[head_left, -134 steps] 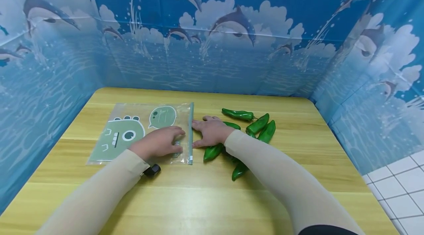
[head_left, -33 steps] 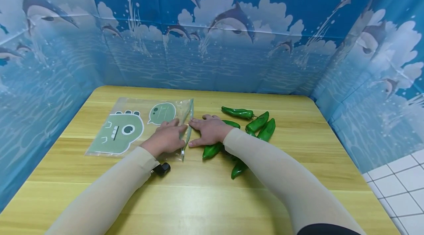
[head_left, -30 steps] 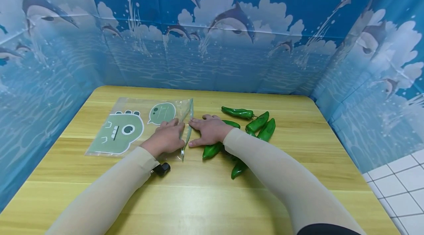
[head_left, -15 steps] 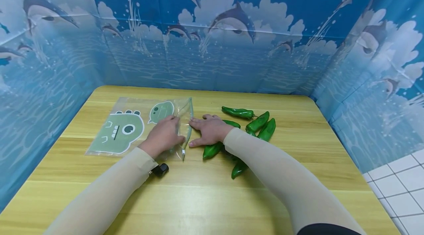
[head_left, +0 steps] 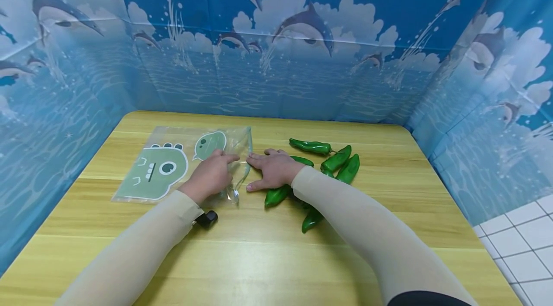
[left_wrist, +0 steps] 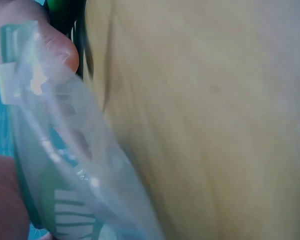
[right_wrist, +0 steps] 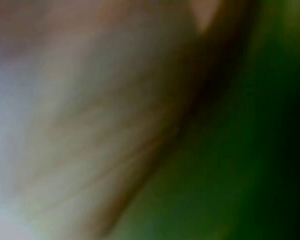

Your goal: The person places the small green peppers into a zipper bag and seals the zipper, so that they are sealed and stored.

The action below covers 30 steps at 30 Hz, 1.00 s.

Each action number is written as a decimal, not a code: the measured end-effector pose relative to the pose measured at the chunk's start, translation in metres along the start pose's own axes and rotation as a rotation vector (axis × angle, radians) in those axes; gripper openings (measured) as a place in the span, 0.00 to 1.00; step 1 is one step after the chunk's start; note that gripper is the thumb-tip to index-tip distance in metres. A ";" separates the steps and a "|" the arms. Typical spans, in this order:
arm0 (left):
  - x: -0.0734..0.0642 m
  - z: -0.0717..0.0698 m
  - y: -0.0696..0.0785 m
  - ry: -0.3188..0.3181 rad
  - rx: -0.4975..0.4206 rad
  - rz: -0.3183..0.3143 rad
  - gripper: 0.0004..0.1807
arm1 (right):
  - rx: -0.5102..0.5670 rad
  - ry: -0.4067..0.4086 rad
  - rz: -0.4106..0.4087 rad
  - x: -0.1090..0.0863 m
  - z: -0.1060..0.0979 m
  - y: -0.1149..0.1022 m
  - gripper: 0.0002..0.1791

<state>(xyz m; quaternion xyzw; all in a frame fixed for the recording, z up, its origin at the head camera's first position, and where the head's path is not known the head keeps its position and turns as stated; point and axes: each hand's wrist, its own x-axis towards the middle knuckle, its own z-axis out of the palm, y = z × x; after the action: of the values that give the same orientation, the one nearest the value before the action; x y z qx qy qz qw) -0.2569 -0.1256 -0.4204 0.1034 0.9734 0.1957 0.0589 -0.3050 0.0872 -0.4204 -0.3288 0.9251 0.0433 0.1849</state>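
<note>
Wooden table (head_left: 268, 263): left grip (head_left: 211, 176), forefinger (head_left: 232, 158) straight, on bag (head_left: 162, 171); right grip (head_left: 278, 169) splayed.

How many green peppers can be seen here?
6 visible: back pepper, middle pepper, right pepper; upper pepper and lower pepper, partly covered by the right hand; near pepper, partly covered by the right sleeve. More may be hidden.

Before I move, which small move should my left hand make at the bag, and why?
Probably lift the upper layer of the bag slightly with your left hand, which is already near the slider edge. That edge looks bowed, your right hand is beside it, and the visible green peppers lie outside.
</note>
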 end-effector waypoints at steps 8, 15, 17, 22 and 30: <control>-0.001 -0.004 -0.004 0.006 0.088 -0.014 0.33 | -0.007 0.003 -0.003 0.000 0.000 0.000 0.55; -0.004 -0.005 -0.006 -0.029 0.114 -0.025 0.60 | -0.008 0.004 -0.002 0.001 0.001 0.001 0.54; -0.004 -0.005 -0.007 -0.043 0.111 -0.032 0.63 | -0.006 0.005 -0.001 0.000 0.001 0.000 0.54; -0.004 -0.005 -0.015 -0.073 0.071 -0.063 0.67 | -0.002 0.007 -0.003 0.001 0.001 0.000 0.55; -0.005 -0.006 -0.025 -0.115 0.048 -0.099 0.68 | -0.004 -0.001 -0.002 0.002 0.001 0.001 0.55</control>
<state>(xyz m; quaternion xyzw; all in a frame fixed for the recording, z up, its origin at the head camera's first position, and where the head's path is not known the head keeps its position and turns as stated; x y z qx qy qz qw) -0.2573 -0.1517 -0.4239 0.0675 0.9768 0.1629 0.1218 -0.3066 0.0871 -0.4215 -0.3299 0.9247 0.0452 0.1846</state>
